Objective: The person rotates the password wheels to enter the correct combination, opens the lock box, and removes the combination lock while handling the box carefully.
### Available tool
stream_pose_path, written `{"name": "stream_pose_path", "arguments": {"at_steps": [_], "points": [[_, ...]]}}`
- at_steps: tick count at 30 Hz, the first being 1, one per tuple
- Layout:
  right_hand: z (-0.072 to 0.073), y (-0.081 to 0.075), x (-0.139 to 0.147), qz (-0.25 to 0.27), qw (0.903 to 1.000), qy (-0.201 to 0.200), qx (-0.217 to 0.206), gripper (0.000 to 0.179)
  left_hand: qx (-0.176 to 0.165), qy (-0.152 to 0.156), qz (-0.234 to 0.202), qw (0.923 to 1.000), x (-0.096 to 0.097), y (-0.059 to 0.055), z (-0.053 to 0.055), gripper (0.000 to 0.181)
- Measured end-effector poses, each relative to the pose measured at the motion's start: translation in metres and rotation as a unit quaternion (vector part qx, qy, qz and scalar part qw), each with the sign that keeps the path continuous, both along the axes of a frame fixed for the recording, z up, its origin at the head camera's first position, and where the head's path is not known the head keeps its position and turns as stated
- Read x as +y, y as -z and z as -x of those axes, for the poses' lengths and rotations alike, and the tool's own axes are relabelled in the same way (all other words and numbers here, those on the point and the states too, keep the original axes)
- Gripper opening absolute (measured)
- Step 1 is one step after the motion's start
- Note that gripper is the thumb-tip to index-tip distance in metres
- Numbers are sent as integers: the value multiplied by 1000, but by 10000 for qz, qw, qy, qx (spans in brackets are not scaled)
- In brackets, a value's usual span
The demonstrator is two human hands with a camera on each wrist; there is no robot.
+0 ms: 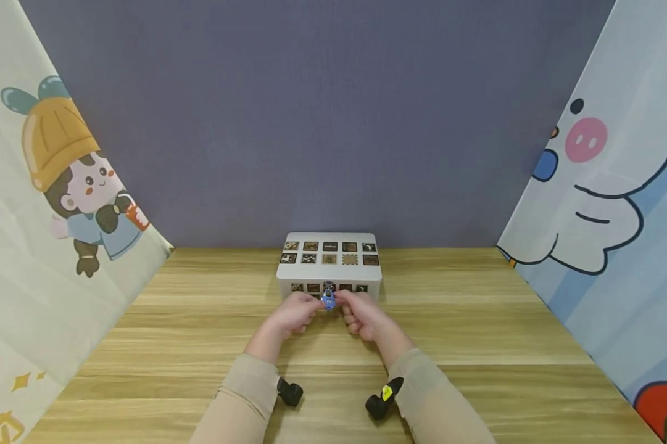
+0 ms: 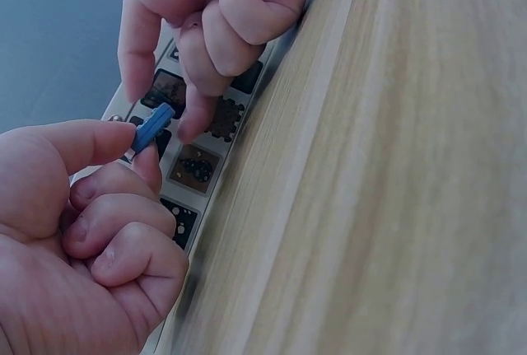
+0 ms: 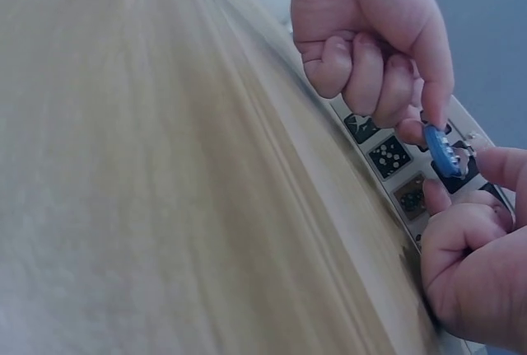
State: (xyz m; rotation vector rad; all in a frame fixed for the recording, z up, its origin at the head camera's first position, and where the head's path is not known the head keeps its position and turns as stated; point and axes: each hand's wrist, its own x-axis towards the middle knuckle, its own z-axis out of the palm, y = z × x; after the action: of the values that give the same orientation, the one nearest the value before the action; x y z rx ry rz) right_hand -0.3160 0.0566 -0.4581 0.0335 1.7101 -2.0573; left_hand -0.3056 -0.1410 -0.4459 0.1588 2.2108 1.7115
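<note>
A small blue padlock (image 1: 328,299) with a row of dials along one edge is at the front of a white box (image 1: 333,271), by its metal latch (image 1: 329,285). My left hand (image 1: 297,311) pinches the padlock between thumb and index finger, its other fingers curled into the palm. From the opposite side my right hand (image 1: 363,316) reaches close to the padlock. In the right wrist view the thumb and index finger of this right hand (image 3: 482,244) stand apart, with a gap beside the padlock (image 3: 443,153), while the other fingers are bent.
Dark and brown stamp-like pictures cover the box's lid and front. It stands on a wood-grain table (image 1: 450,320) near a grey-blue back panel (image 1: 333,123). Printed cartoon curtains hang at the left (image 1: 11,246) and right (image 1: 616,234). Black wrist cameras sit on both sleeves.
</note>
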Motion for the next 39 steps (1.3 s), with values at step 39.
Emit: {"name": "stream_pose_path", "arguments": {"at_steps": [39], "points": [[-7,-6,-3,51,9994,-233,242,13,30,-40,62,10000,1,-3,-5,29]]}}
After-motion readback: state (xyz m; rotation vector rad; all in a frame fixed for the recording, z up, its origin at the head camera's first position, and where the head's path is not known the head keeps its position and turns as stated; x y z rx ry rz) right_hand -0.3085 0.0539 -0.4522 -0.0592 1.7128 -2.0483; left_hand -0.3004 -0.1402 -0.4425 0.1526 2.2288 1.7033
